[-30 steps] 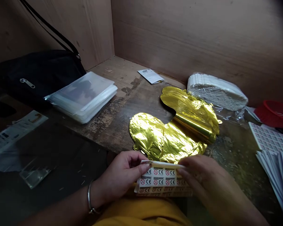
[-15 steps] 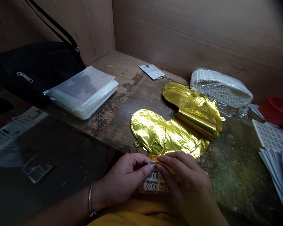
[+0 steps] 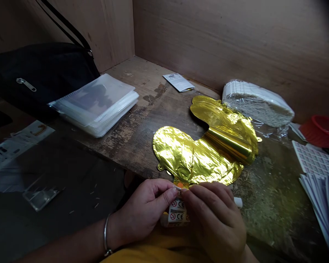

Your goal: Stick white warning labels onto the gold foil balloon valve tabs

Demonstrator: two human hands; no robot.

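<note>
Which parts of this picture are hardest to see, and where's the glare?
In the head view, the gold foil flares white along its creases; the black bag sinks into shadow, hiding its detail; the top right corner fades dark; the label strip between the left hand and right hand is dim, its symbols partly legible.
</note>
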